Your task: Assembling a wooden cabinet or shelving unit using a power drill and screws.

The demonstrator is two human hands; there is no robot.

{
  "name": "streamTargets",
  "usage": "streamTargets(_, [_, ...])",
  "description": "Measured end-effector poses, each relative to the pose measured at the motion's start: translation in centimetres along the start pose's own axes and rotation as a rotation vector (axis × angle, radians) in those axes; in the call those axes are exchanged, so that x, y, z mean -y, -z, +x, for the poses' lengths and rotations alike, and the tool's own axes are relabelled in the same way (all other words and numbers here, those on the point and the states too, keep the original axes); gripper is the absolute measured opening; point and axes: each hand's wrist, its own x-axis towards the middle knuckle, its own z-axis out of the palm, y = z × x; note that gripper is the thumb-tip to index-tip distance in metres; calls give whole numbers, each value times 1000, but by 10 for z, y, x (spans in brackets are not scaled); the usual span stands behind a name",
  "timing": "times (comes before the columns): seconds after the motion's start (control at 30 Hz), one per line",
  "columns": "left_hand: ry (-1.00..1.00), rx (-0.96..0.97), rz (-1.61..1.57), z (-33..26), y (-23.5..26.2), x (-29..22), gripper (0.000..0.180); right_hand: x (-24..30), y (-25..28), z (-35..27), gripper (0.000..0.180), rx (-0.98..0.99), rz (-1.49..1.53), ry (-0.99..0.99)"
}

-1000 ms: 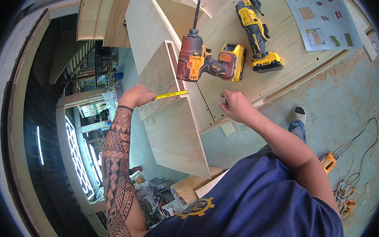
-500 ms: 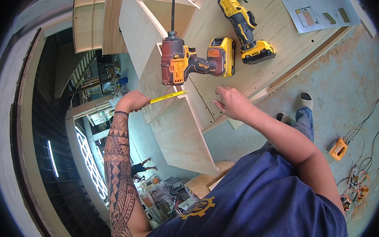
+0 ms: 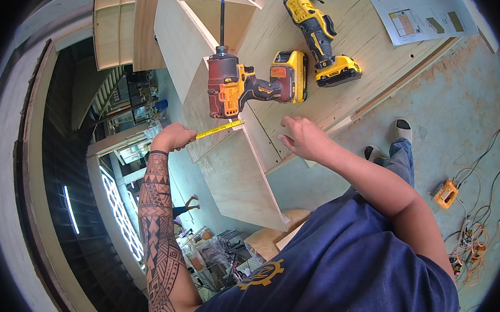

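My left hand (image 3: 173,138) is closed at the end of a yellow tape measure (image 3: 220,129); its case, if inside the fist, is hidden. The extended blade runs right to the edge of a plywood panel (image 3: 237,177). To the right, my right hand (image 3: 306,136) hovers by the plywood board (image 3: 263,135), thumb and index finger apart and nothing between them. Just beyond the blade lies an impact driver (image 3: 223,92), red and yellow with a long black bit. A yellow and black cordless tool (image 3: 317,34) rests farther right on the same plywood.
A printed sheet with pictures (image 3: 415,6) lies at the far right of the plywood. Tangled cords (image 3: 470,245) and an orange-yellow tool (image 3: 446,194) are on the floor at right. Clutter (image 3: 213,252) stands below left, with another person's legs (image 3: 187,207) nearby.
The driver, cordless tool and both hands sit slightly farther left in the picture. The tape still reaches the panel edge. The other person's legs have shifted in the background.
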Motion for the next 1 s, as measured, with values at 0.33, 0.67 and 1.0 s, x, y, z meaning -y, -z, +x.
streamTargets(0.33, [-293,-15,-1106,-62,-122,34,35,30,-31,7,44,272,-292,-137])
streamTargets(0.67, [-391,-288,-1801,-102,-334,-53,35,32,-171,-16,25,475,532,-455])
streamTargets(1.0, [-217,-438,-1797,-182,-432,-1,37,48,-244,-5,26,260,464,-482])
